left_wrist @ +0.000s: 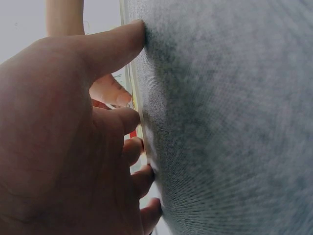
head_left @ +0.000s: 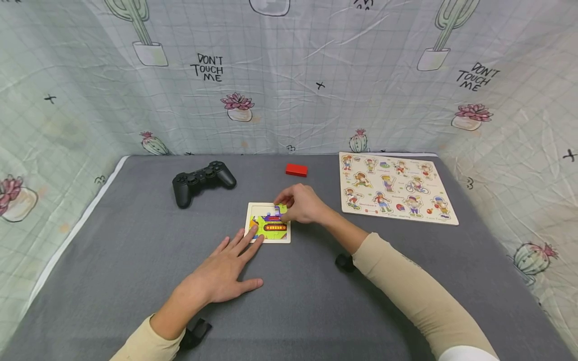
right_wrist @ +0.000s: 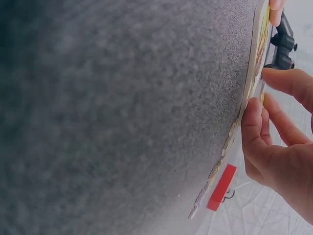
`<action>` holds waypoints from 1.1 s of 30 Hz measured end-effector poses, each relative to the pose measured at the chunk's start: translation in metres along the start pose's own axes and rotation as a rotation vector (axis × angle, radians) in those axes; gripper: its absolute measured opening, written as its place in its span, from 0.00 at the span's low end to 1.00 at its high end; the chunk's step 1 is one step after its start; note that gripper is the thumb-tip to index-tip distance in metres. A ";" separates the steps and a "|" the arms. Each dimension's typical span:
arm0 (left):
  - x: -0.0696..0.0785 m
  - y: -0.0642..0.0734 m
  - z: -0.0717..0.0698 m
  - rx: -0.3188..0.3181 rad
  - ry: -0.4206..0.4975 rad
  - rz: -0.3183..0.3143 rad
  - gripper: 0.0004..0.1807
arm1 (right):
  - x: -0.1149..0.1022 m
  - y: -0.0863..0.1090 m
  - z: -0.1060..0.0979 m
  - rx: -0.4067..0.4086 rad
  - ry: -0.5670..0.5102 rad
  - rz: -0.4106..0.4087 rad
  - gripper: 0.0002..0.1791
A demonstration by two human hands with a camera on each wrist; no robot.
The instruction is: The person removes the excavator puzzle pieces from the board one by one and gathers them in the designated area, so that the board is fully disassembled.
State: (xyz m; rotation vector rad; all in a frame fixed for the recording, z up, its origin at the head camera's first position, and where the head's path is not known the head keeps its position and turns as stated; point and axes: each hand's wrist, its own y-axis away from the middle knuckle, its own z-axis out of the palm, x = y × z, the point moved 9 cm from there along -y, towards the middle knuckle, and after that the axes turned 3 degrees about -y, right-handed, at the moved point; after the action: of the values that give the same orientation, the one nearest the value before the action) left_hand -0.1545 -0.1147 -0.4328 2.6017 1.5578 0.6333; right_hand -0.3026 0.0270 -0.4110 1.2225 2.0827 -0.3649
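Observation:
A small square jigsaw puzzle [head_left: 275, 234] in a pale frame lies mid-table, showing a colourful tracked vehicle on a green ground. At its upper right, my right hand [head_left: 303, 204] pinches a green and purple puzzle piece [head_left: 282, 207] between thumb and fingers. A pale bare patch of the puzzle shows just left of that piece. My left hand [head_left: 226, 273] is spread flat, its fingertips resting on the puzzle's lower left and its thumb out on the table. In the right wrist view, the right hand [right_wrist: 279, 142] holds the piece close over the frame; the fingers mostly hide it.
Behind and to the left lies a black game controller [head_left: 203, 181]. A red block [head_left: 296, 170] sits beyond the puzzle. On the right is a large wooden picture board [head_left: 397, 193] with sports figures. Grey cloth [head_left: 135, 240] covers the table, and a patterned curtain [head_left: 289, 60] surrounds it.

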 end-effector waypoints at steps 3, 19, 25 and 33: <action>0.000 0.000 0.000 -0.004 -0.004 -0.001 0.51 | 0.003 0.002 -0.003 0.006 -0.042 0.007 0.19; 0.000 0.000 0.001 0.005 0.003 -0.004 0.51 | 0.029 0.022 -0.022 0.015 -0.237 0.086 0.23; 0.001 0.001 -0.001 0.017 0.002 0.003 0.51 | 0.039 0.027 -0.032 0.035 -0.259 0.103 0.23; 0.002 0.002 -0.003 0.031 -0.002 0.016 0.51 | 0.050 0.035 -0.046 0.054 -0.244 0.121 0.22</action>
State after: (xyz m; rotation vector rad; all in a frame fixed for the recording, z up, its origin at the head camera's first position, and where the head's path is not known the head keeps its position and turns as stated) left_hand -0.1536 -0.1147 -0.4290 2.6383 1.5604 0.6129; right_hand -0.3084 0.1030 -0.4084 1.2613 1.7933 -0.4915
